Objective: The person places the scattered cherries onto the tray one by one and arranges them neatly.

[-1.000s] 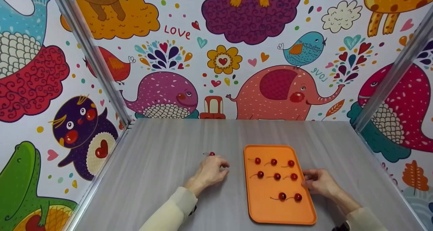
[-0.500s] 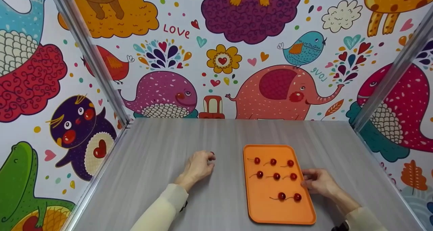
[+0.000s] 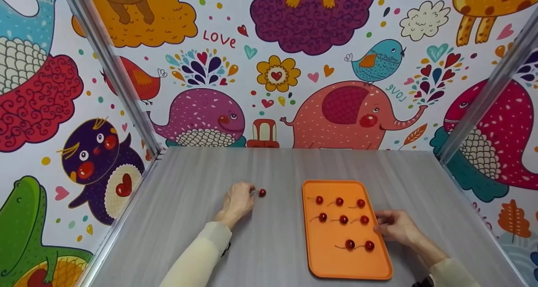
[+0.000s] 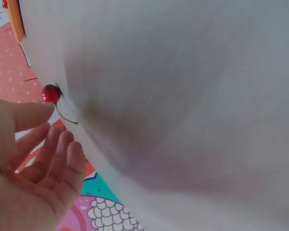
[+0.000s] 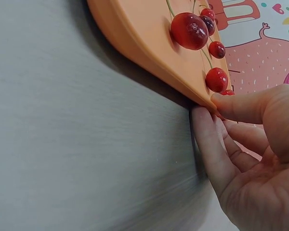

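A single red cherry [image 3: 262, 192] lies on the table left of the tray, its thin stem pointing left toward my left hand [image 3: 238, 201]. In the left wrist view, the thumb and fingers [image 4: 74, 159] are apart and relaxed, with the thumb tip right by the cherry [image 4: 51, 93] and its stem. My right hand [image 3: 397, 227] pinches the right rim of the orange tray [image 3: 336, 264]. Seen from the right wrist, the thumb [image 5: 238, 107] is on top of the rim and a finger is under it. Several cherries [image 3: 344, 219] with stems lie in rows on the tray.
The grey wood-grain table [image 3: 201, 169] is bordered by walls printed with cartoon animals. Metal posts [image 3: 122, 77] stand at the back corners, and a metal edge strip [image 3: 117, 232] runs down the left side.
My left hand has moved left and slightly back, bringing the lone cherry into full view beside its fingertips. That cherry, the tray and my right hand stay where they were.
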A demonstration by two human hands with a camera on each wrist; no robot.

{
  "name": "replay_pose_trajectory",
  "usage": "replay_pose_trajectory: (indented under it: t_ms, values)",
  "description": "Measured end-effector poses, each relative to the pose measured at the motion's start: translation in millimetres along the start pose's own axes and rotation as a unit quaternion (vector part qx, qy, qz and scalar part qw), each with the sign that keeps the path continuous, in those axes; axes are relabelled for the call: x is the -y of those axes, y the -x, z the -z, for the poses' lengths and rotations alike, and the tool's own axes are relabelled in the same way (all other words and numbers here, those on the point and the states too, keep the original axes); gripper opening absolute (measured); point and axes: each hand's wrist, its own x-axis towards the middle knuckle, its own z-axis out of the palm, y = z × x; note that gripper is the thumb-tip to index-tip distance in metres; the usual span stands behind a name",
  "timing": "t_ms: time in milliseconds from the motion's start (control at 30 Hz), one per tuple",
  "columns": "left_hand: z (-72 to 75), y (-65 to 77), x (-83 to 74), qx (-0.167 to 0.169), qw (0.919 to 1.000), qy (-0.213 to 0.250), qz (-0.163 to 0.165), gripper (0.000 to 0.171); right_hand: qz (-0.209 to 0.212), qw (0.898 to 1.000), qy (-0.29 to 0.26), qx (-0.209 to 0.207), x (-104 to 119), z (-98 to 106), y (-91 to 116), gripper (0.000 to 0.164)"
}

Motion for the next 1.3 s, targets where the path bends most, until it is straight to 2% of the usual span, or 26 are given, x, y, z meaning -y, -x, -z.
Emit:
replay_pose_trajectory:
  t_ms: [167, 400, 567, 767, 933, 1300]
  values:
    - [-3.0, -8.3, 3.7, 0.013, 0.9996, -0.005, 0.024, 0.024, -0.004, 1.000, -0.003, 0.001, -0.1, -0.4, 0.2, 0.053]
    - [-7.6, -20.6, 7.4, 0.026, 0.9988, -0.008, 0.040, 0.025, -0.001, 1.000, -0.004, 0.007, -1.0, 0.0, -0.1, 0.054]
    - [-9.0, -21.3, 5.6, 0.035, 0.9979, -0.004, 0.055, 0.019, 0.005, 1.000, -0.014, 0.013, -2.4, -0.6, -0.4, 0.057]
    - [-11.2, -21.6, 2.6, 0.040, 0.9972, -0.003, 0.063, 0.016, -0.009, 1.000, -0.003, -0.003, -0.9, -1.7, -2.1, 0.054]
    - [-13.5, -21.2, 3.6, 0.037, 0.9974, 0.002, 0.061, 0.013, -0.007, 1.000, 0.000, -0.002, -0.3, -1.4, -2.0, 0.052]
    - [-11.8, -13.7, 4.4, 0.018, 0.9992, 0.014, 0.032, 0.008, -0.002, 1.000, -0.008, -0.003, -1.3, -1.5, -0.5, 0.055]
